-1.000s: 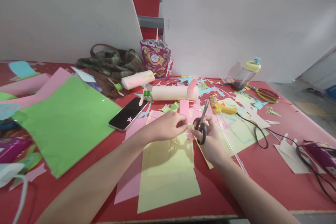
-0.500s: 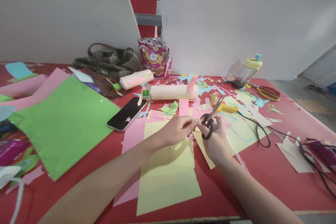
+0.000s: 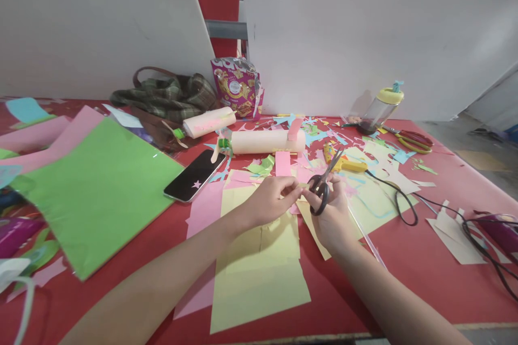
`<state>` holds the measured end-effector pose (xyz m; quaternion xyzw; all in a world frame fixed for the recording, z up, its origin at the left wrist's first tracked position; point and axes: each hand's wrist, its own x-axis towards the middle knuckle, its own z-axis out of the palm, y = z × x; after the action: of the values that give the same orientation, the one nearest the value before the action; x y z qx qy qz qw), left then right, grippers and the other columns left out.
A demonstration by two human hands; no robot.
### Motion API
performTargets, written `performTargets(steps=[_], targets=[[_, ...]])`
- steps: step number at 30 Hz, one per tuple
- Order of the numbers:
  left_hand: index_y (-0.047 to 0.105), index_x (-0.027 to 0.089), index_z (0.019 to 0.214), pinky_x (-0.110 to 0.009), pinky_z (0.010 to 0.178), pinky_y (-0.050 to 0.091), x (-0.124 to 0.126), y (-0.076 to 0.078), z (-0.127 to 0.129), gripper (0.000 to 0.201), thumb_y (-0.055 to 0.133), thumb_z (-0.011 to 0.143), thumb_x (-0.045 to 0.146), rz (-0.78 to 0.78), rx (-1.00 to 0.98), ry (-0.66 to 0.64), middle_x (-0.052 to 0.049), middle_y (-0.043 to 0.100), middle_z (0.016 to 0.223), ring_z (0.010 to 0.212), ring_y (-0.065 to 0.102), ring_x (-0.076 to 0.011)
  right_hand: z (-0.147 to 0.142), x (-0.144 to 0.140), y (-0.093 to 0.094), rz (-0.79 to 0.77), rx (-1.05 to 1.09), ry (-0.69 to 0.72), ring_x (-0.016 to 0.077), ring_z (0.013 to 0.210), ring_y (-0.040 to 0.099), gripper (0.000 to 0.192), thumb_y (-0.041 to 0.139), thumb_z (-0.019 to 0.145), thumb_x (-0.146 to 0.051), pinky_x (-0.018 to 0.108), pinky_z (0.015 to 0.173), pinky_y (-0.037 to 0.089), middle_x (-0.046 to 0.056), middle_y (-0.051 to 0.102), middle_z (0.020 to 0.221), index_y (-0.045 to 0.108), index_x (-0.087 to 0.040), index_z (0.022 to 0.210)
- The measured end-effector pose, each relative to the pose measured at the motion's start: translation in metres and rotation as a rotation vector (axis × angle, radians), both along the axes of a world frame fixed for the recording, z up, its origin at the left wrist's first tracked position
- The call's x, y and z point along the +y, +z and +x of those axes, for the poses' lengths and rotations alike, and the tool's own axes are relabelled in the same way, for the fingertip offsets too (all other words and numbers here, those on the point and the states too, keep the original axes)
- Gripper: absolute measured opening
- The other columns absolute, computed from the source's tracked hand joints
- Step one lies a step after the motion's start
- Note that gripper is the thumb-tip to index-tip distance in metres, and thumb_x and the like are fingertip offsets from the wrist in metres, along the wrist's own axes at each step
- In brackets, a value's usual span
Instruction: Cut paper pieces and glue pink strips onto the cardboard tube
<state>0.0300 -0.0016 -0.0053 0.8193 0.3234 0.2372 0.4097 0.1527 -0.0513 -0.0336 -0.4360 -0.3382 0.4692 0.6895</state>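
Since half a second ago little has shifted: both hands have stayed above the yellow sheet [image 3: 259, 275], and the scissors' blades still point up and to the far right. A second ago the scissors [image 3: 324, 186] sat lower and more upright, with both hands a little further left.

The right hand [image 3: 334, 215] grips the black scissors, its fingers through the handle loops and clenched around them. The left hand [image 3: 272, 200] pinches a small paper scrap [image 3: 300, 187] between thumb and forefinger, right at the scissor handles; the scrap is too small to make out its shape. The two hands touch or nearly touch at that spot, over the far edge of the yellow sheet.

On the red surface [image 3: 404, 275], a phone [image 3: 195, 175] lies to the left, a paper-wrapped roll [image 3: 267, 142] just beyond the hands, and a green sheet [image 3: 97, 188] further left.
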Motion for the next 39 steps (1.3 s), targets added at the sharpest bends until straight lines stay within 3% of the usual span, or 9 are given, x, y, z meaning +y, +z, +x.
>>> performTargets(steps=[9, 15, 21, 26, 39], targets=[[0.047, 0.015, 0.06, -0.02, 0.053, 0.035, 0.006, 0.013, -0.009, 0.026, 0.037, 0.079, 0.03, -0.031, 0.0, 0.035, 0.003, 0.048, 0.057, 0.055, 0.044, -0.0081, -0.004, -0.003, 0.001, -0.055, 0.059, 0.147, 0.0082, 0.064, 0.047, 0.029, 0.06, 0.067, -0.018, 0.021, 0.057, 0.037, -0.006, 0.045, 0.074, 0.036, -0.026, 0.08], [0.046, 0.015, 0.06, -0.021, 0.057, 0.037, 0.018, 0.026, -0.023, 0.027, 0.039, 0.078, 0.034, -0.025, -0.025, 0.135, 0.002, 0.048, 0.058, 0.058, 0.047, -0.0089, -0.005, -0.01, 0.004, -0.04, -0.017, 0.395, 0.0102, 0.067, 0.045, 0.02, 0.054, 0.074, -0.03, 0.026, 0.067, 0.035, -0.003, 0.042, 0.075, 0.036, -0.025, 0.083], [0.047, 0.015, 0.061, -0.02, 0.056, 0.037, 0.02, 0.038, -0.031, 0.026, 0.039, 0.079, 0.032, -0.002, -0.006, 0.166, 0.002, 0.049, 0.058, 0.055, 0.046, -0.0079, -0.005, -0.012, 0.004, 0.008, -0.03, 0.611, 0.0125, 0.073, 0.042, 0.03, 0.055, 0.071, -0.039, 0.027, 0.066, 0.033, 0.0, 0.04, 0.082, 0.034, -0.025, 0.088], [0.046, 0.015, 0.059, -0.02, 0.054, 0.036, 0.016, 0.041, -0.032, 0.028, 0.039, 0.078, 0.034, 0.049, 0.079, 0.155, 0.003, 0.048, 0.057, 0.054, 0.043, -0.0079, -0.005, -0.013, 0.005, 0.02, -0.07, 0.655, 0.0138, 0.076, 0.04, 0.03, 0.053, 0.073, -0.042, 0.028, 0.066, 0.032, 0.001, 0.039, 0.081, 0.032, -0.025, 0.088], [0.051, 0.016, 0.064, -0.021, 0.054, 0.037, 0.01, 0.041, -0.032, 0.028, 0.037, 0.077, 0.036, 0.01, 0.188, 0.107, 0.001, 0.054, 0.062, 0.059, 0.048, -0.0105, -0.005, -0.013, 0.006, 0.015, -0.077, 0.671, 0.0137, 0.072, 0.041, 0.031, 0.052, 0.072, -0.045, 0.029, 0.068, 0.031, 0.001, 0.041, 0.078, 0.033, -0.025, 0.088]])
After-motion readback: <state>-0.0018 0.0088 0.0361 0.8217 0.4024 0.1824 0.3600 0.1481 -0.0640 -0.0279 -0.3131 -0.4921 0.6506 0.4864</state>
